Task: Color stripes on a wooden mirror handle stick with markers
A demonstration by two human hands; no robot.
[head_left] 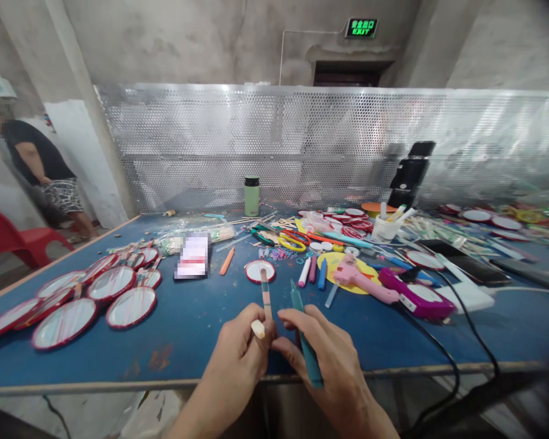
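My left hand (pixel 242 353) is closed around a flat stick (pixel 266 296) with coloured bands. At the stick's far end is a small round red-rimmed disc (pixel 260 272), shiny like a mirror. A pale blunt piece (pixel 258 329) pokes out between the thumb and fingers of the same hand; I cannot make out what it is. My right hand (pixel 332 350) grips a slim teal pen (pixel 307 344), its narrow end pointing up and away, just right of the stick. Pen and stick appear apart. The two hands are close together above the near table edge.
Several larger red-rimmed discs (pixel 125 306) lie at the left, near a phone (pixel 193 257). An orange pen (pixel 227 261), markers (pixel 322 274), a pink glue gun (pixel 366 280) and a purple device (pixel 416 296) with cables are around. A green bottle (pixel 251 198) stands behind. A person (pixel 41 158) is far left.
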